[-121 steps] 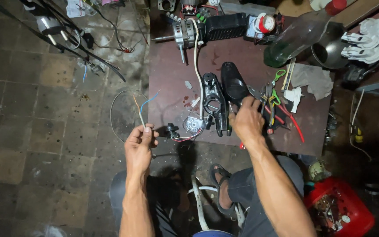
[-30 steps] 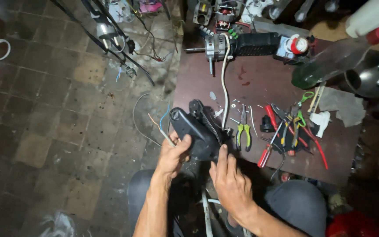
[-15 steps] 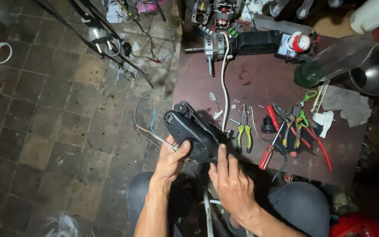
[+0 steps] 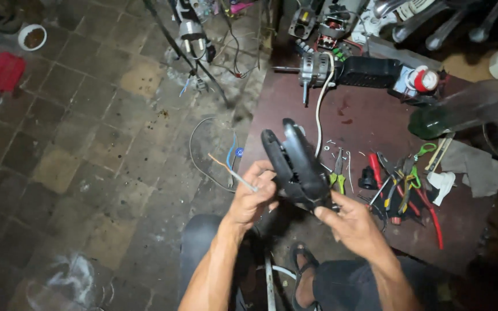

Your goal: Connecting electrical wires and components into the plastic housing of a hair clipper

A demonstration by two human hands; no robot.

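Note:
A black plastic housing point(image 4: 296, 164), shaped like a handle shell, is lifted above the near left corner of the low dark red table point(image 4: 364, 124). My left hand point(image 4: 253, 197) grips its lower left side together with a grey cable whose blue and orange wire ends point(image 4: 226, 166) stick out to the left. My right hand point(image 4: 347, 222) holds the housing's lower right end from underneath. A white cord point(image 4: 321, 109) runs from behind the housing up to a bare electric motor point(image 4: 313, 62).
Green-handled pliers point(image 4: 337, 175), red-handled screwdrivers and cutters point(image 4: 407, 190) and a grey rag point(image 4: 472, 167) lie on the table's right half. A dark green bottle point(image 4: 462, 109) and a red-and-white tape roll point(image 4: 423, 79) sit at the back. The tiled floor point(image 4: 87, 150) holds cables, a bowl and a red cloth.
The housing has gone from lying on the table to being held in both hands and raised upright. My left hand kept the cable throughout; my right hand left the table tools.

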